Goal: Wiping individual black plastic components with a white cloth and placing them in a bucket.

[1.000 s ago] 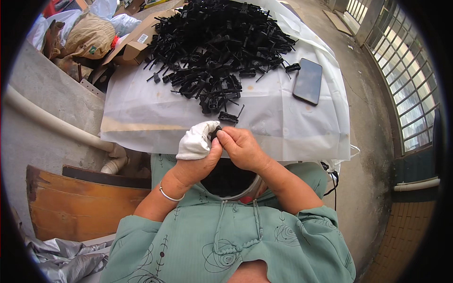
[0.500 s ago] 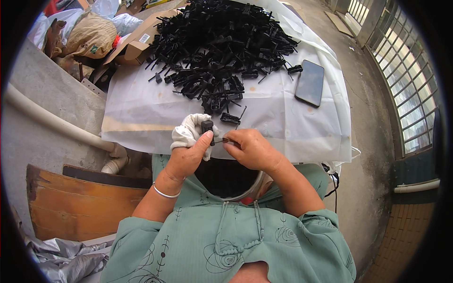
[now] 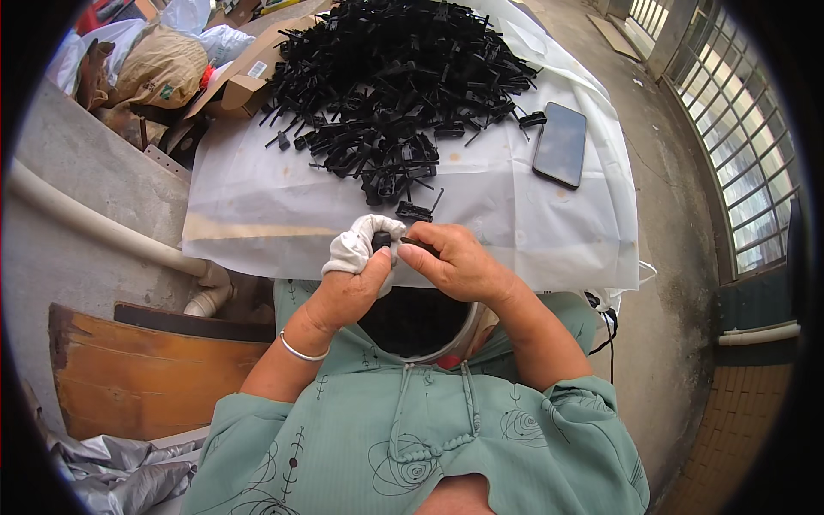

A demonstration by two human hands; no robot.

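Observation:
My left hand (image 3: 356, 275), its fingers wrapped in a white cloth glove (image 3: 350, 249) with the thumb bare, grips a small black plastic part (image 3: 381, 241). Close against it, my right hand (image 3: 455, 262) is closed in a pinch around a small dark tool (image 3: 422, 246); its kind is mostly hidden by the fingers. Just beyond the hands, a single black plastic part (image 3: 415, 211) with a thin stem lies on the white sheet (image 3: 506, 232). A large heap of similar black parts (image 3: 403, 77) covers the far middle of the table.
Below my hands, between my knees, stands a bucket (image 3: 459, 348) with dark contents. A phone (image 3: 560, 146) lies right of the heap. Left of the table are a cardboard box (image 3: 245, 90), bags (image 3: 163, 64), a pale pipe (image 3: 103, 227) and a wooden board (image 3: 146, 369). A barred window (image 3: 730, 137) is at right.
My hands have come closer together, and the left has shifted slightly right. The black part in it is now tilted and more covered by the fingers. The right hand keeps its pinch.

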